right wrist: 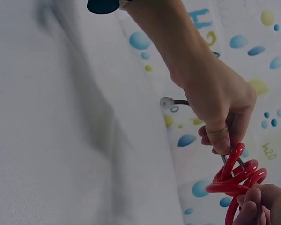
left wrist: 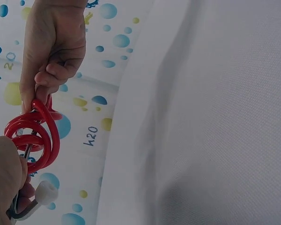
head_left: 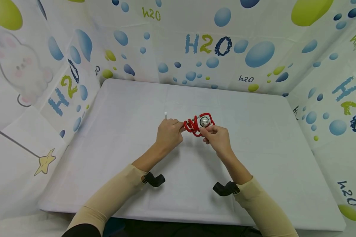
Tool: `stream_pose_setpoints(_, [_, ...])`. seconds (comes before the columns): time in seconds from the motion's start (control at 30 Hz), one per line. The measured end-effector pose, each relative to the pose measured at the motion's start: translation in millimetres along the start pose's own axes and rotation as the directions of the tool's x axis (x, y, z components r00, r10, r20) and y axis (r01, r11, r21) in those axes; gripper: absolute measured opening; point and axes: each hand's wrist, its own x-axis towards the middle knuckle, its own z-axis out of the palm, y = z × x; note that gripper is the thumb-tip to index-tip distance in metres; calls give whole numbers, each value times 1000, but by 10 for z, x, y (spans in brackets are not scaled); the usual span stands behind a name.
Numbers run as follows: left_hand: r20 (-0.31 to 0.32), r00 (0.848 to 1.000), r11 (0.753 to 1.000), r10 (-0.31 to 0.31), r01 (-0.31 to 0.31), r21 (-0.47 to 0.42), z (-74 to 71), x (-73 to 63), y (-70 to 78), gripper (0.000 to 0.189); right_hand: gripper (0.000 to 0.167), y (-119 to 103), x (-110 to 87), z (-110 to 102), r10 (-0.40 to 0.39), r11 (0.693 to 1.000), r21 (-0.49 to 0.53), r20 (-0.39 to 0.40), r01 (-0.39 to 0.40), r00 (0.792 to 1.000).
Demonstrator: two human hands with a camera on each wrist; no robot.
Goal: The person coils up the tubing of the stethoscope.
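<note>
A stethoscope with coiled red tubing (head_left: 191, 126) is held up between both hands, above the table. My left hand (head_left: 169, 133) grips its metal ear tubes, and a white ear tip (head_left: 165, 114) pokes out beyond the knuckles. The right hand (head_left: 218, 138) pinches the other end beside the round silver chest piece (head_left: 204, 121). In the left wrist view, loops of red tubing (left wrist: 51, 133) wrap around the metal tubes, with a white ear tip (left wrist: 46, 191) below. From the right wrist, the tangled coils (right wrist: 236, 176) lie between the fingertips of the two hands.
A white cloth-covered table (head_left: 270, 164) spreads beneath the hands. White curtains printed with bubbles and H2O lettering (head_left: 208, 44) enclose its back and sides. Black curved pieces (head_left: 155, 180) are attached at both wrists.
</note>
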Motion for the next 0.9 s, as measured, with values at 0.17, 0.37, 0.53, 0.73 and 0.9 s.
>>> stream_pose_setpoints(0.17, [14, 1000, 1000, 12, -12, 11, -8, -12, 9, 5, 31, 12, 14, -3, 22, 1000, 20, 18, -22, 1000])
stream_pose_setpoints(0.37, [34, 999, 1000, 11, -12, 24, 2, -22, 14, 5, 33, 35, 26, 3, 47, 999, 26, 14, -48, 999])
stream_pose_setpoints(0.53, [46, 999, 998, 28, -31, 46, 14, -29, 18, 6, 33, 57, 51, -10, 65, 998, 19, 17, -65, 998])
stream_pose_setpoints(0.73, [59, 997, 997, 39, -43, 62, 23, -34, 33, 7, 34, 63, 63, -23, 83, 996, 11, 12, -83, 996])
stream_pose_setpoints(0.9, [50, 997, 997, 51, -53, 53, 34, -40, 38, 7, 31, 75, 63, -18, 88, 995, 43, -8, -87, 996])
